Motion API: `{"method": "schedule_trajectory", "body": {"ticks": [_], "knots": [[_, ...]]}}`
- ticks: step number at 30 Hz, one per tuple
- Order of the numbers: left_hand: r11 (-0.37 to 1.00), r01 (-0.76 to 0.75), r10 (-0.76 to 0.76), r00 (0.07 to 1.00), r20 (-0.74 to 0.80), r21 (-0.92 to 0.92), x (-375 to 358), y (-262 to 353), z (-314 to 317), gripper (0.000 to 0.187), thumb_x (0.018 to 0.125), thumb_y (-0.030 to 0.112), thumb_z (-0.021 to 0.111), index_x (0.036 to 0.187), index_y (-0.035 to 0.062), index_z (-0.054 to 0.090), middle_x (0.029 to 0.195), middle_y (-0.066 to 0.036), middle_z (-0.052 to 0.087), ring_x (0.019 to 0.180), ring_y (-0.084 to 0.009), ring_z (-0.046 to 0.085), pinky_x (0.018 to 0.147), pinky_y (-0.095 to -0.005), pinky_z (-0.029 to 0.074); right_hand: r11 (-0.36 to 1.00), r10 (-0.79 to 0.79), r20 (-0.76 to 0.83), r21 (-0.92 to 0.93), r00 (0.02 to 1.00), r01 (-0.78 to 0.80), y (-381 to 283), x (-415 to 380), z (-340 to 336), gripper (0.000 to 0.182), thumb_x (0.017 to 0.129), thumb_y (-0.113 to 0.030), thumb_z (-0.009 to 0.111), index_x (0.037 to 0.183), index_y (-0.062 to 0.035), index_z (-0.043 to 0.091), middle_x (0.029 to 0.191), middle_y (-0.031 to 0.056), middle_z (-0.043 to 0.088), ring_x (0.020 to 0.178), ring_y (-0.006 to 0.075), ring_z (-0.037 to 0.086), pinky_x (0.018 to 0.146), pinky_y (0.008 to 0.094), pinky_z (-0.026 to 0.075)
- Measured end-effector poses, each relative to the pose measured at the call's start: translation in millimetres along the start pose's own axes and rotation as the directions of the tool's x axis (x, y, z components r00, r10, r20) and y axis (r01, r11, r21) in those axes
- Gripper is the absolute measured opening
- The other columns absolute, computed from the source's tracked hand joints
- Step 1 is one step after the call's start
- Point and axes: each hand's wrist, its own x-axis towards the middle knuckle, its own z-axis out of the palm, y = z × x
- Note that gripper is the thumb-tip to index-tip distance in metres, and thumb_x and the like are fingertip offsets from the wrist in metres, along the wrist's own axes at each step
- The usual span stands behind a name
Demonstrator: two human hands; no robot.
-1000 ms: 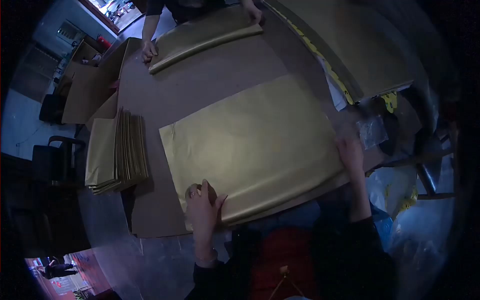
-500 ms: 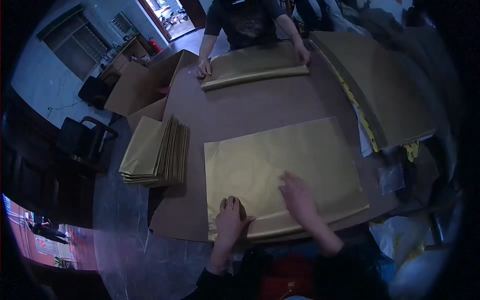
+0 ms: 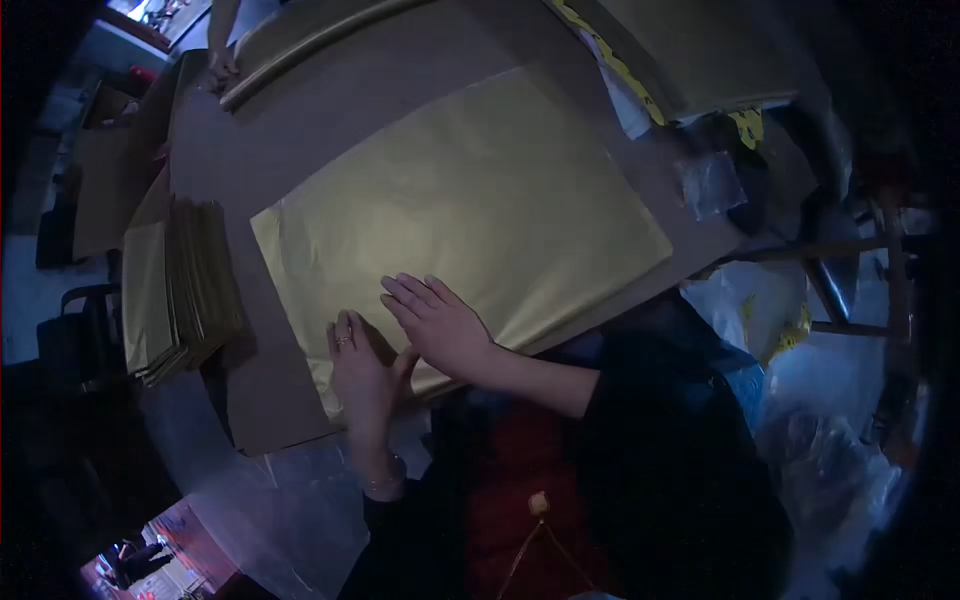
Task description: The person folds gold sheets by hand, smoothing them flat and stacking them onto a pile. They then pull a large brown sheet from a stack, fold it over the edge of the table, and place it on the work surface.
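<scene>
At far left of the frame, a stack of folded gold sheets (image 3: pixel 175 290) on the bench (image 3: pixel 330 130), well apart from both hands. Left of centre, left hand (image 3: pixel 362 375) laid flat and open, fingers together, on the near left corner of the large gold sheet (image 3: pixel 460 210), gripping nothing. Just beside it and touching at the thumb, right hand (image 3: pixel 440 325) also flat and open, fingers spread, pressing on the same sheet close to its near edge, holding nothing. Sheet spread out from the hands up and rightward across the middle of the frame. Upper left, a co-worker's hand (image 3: pixel 218 70) on another gold sheet. Compared with half a second earlier: right hand drawn leftward along the near edge to meet the left; left hand kept at its corner.
</scene>
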Motion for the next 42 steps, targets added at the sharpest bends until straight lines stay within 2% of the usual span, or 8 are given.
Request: {"method": "schedule_trajectory", "body": {"ticks": [5, 11, 15, 19, 27, 35, 39, 42], "knots": [[0.998, -0.017, 0.017, 1.000, 0.010, 0.065, -0.3, -0.4, -0.5, 0.098, 0.065, 0.057, 0.071, 0.130, -0.0074, 0.037, 0.134, -0.023, 0.040, 0.126, -0.0407, 0.036, 0.100, -0.0444, 0.038, 0.997, 0.066, -0.039, -0.037, 0.997, -0.067, 20.9, -11.8, -11.4, 0.045, 0.086, -0.017, 0.050, 0.129, -0.0045, 0.044, 0.142, 0.0086, 0.036, 0.132, 0.0213, 0.033, 0.108, 0.0380, 0.025], [0.997, -0.071, 0.073, 0.997, -0.039, 0.031, 0.2, -5.2, 3.9, 0.089, 0.067, 0.043, 0.075, 0.129, -0.0087, 0.038, 0.132, -0.026, 0.039, 0.120, -0.0404, 0.041, 0.099, -0.0436, 0.037, 0.990, 0.142, -0.100, 0.033, 0.985, -0.140, 48.3, -30.6, -36.6, 0.040, 0.086, -0.016, 0.053, 0.125, -0.0068, 0.047, 0.138, 0.0076, 0.041, 0.128, 0.0218, 0.038, 0.105, 0.0389, 0.030], [1.000, -0.007, 0.006, 0.999, 0.042, 0.025, 0.5, -1.6, -0.1, 0.098, 0.066, 0.058, 0.069, 0.132, -0.0071, 0.035, 0.134, -0.024, 0.039, 0.127, -0.0399, 0.035, 0.102, -0.0455, 0.035, 0.988, 0.151, -0.092, -0.012, 0.984, -0.153, 75.5, -49.6, -51.6, 0.041, 0.086, -0.015, 0.054, 0.126, -0.0084, 0.048, 0.138, 0.0065, 0.041, 0.129, 0.0221, 0.037, 0.104, 0.0409, 0.032], [0.999, 0.010, -0.013, 0.999, 0.047, 0.046, 0.2, 2.3, -4.2, 0.098, 0.066, 0.056, 0.071, 0.132, -0.0066, 0.035, 0.135, -0.024, 0.038, 0.127, -0.0397, 0.035, 0.102, -0.0455, 0.035, 0.978, 0.199, -0.105, -0.032, 0.974, -0.204, 106.1, -69.9, -61.3, 0.039, 0.090, -0.016, 0.050, 0.127, -0.0057, 0.045, 0.138, 0.0111, 0.040, 0.129, 0.0247, 0.036, 0.107, 0.0412, 0.026], [0.999, 0.010, -0.012, 0.999, 0.035, 0.048, -2.9, 2.2, -2.4, 0.095, 0.069, 0.054, 0.069, 0.134, -0.0047, 0.033, 0.137, -0.022, 0.037, 0.128, -0.0397, 0.034, 0.102, -0.0446, 0.036, 0.790, 0.540, -0.158, 0.436, 0.827, -0.432, 184.7, -108.2, -91.8, 0.062, 0.088, -0.016, 0.055, 0.141, -0.0059, 0.025, 0.141, 0.0144, 0.035, 0.131, 0.0315, 0.033, 0.108, 0.0449, 0.025], [0.998, 0.000, 0.003, 0.998, -0.060, 0.056, -9.1, 0.8, 7.8, 0.094, 0.072, 0.058, 0.063, 0.136, -0.0039, 0.033, 0.138, -0.021, 0.037, 0.130, -0.0384, 0.032, 0.102, -0.0442, 0.036, 0.840, 0.401, -0.346, -0.231, 0.848, -0.491, 215.4, -137.2, -133.6, 0.065, 0.085, -0.013, 0.056, 0.142, -0.0057, 0.025, 0.142, 0.0138, 0.034, 0.129, 0.0337, 0.035, 0.108, 0.0466, 0.025], [0.997, 0.009, -0.006, 0.999, -0.038, 0.080, -7.1, 2.1, 6.4, 0.094, 0.073, 0.059, 0.063, 0.135, -0.0045, 0.032, 0.138, -0.021, 0.037, 0.130, -0.0394, 0.032, 0.102, -0.0446, 0.036, 0.831, 0.403, -0.417, -0.206, 0.814, -0.517, 205.6, -135.2, -144.1, 0.056, 0.090, -0.014, 0.053, 0.139, -0.0030, 0.029, 0.140, 0.0143, 0.039, 0.128, 0.0298, 0.038, 0.107, 0.0434, 0.027], [0.997, -0.042, 0.047, 0.996, -0.077, 0.062, -6.5, -4.5, 13.7, 0.094, 0.072, 0.060, 0.062, 0.134, -0.0055, 0.033, 0.138, -0.022, 0.036, 0.128, -0.0420, 0.033, 0.101, -0.0454, 0.037, 0.764, 0.601, -0.422, 0.553, 0.678, -0.333, 175.9, -113.3, -139.1, 0.045, 0.096, -0.020, 0.042, 0.135, 0.0010, 0.034, 0.136, 0.0162, 0.042, 0.125, 0.0272, 0.042, 0.105, 0.0392, 0.032]]}}
